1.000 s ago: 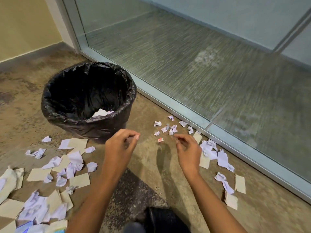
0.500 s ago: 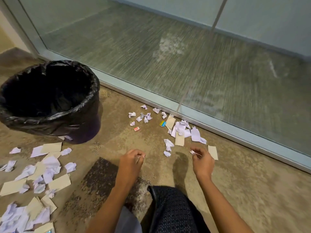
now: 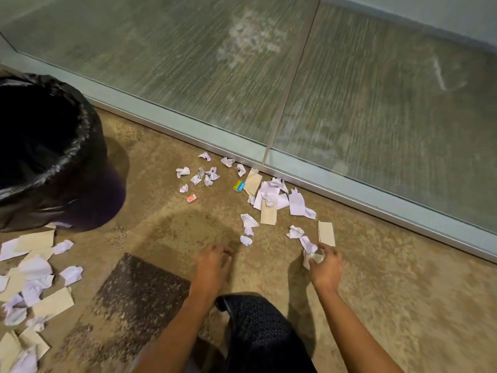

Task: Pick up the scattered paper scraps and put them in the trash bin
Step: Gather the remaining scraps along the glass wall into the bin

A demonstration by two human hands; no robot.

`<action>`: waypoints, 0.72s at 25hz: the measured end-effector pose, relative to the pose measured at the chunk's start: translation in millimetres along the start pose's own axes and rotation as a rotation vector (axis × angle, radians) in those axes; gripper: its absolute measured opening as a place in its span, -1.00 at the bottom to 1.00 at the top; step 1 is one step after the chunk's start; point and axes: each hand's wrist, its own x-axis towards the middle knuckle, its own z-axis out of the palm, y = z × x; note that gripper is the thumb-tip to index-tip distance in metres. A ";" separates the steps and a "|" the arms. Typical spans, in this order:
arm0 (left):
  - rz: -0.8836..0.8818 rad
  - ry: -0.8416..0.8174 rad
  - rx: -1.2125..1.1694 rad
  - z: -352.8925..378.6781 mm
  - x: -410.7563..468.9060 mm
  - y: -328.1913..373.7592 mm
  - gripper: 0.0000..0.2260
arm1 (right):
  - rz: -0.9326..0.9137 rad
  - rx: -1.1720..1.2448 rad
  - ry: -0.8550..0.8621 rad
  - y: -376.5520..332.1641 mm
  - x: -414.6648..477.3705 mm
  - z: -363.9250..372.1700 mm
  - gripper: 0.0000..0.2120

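Note:
A trash bin [image 3: 67, 168] lined with a black bag stands at the far left. White and tan paper scraps [image 3: 269, 200] lie scattered on the floor in front of me, near a glass wall. More scraps [image 3: 35, 270] lie at the lower left. My right hand [image 3: 326, 267] is low at the floor and grips a crumpled white scrap [image 3: 312, 258]. A tan card [image 3: 326, 233] lies just beyond it. My left hand [image 3: 215, 261] hovers low over bare floor with its fingers curled; whether it holds anything is hidden.
A glass wall with a metal bottom rail [image 3: 349, 192] runs diagonally across the back. A small yellow-blue box [image 3: 238, 185] and a small red-white item [image 3: 191, 198] lie among the scraps. My dark-clothed knee [image 3: 258, 332] is at the bottom centre.
The view has swung right, away from the bin. Both hands dropped toward the floor. My right hand reached the scraps by the tan card and closed round a crumpled white one.

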 end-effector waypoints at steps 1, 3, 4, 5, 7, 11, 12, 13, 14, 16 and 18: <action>-0.020 -0.018 0.001 7.3 7.8 2.6 -0.78 | 0.027 -0.040 -0.035 4.9 6.8 0.4 -0.56; -0.097 -0.057 0.017 21.3 24.5 4.7 -0.68 | 0.139 -0.084 -0.088 16.2 17.8 6.6 -0.51; -0.143 -0.070 0.032 26.7 32.6 5.5 -0.64 | 0.204 -0.084 -0.097 20.5 21.3 11.0 -0.50; -0.173 -0.070 0.038 30.7 39.9 5.7 -0.59 | 0.253 -0.078 -0.101 23.6 23.1 15.1 -0.49; -0.165 -0.086 0.061 40.6 55.6 1.8 -0.49 | 0.250 -0.059 -0.119 25.1 29.3 23.1 -0.39; 0.005 -0.114 0.331 64.4 88.4 -7.1 -0.29 | 0.082 0.025 -0.194 13.6 41.1 34.7 -0.35; 0.040 -0.121 0.377 68.7 93.9 -7.0 -0.22 | 0.020 0.002 -0.168 10.9 43.1 37.2 -0.35; 0.060 -0.161 0.411 70.8 97.1 -3.8 -0.17 | -0.039 -0.056 -0.146 8.9 44.5 39.9 -0.33; 0.075 -0.208 0.448 74.6 99.6 -2.3 -0.13 | -0.085 -0.122 -0.143 7.7 45.8 43.2 -0.29; 0.078 -0.299 0.528 81.8 105.6 0.4 -0.09 | -0.141 -0.248 -0.214 3.1 49.3 49.7 -0.17; 0.070 -0.360 0.566 86.8 108.2 4.4 -0.13 | -0.264 -0.418 -0.343 1.6 51.7 54.8 -0.09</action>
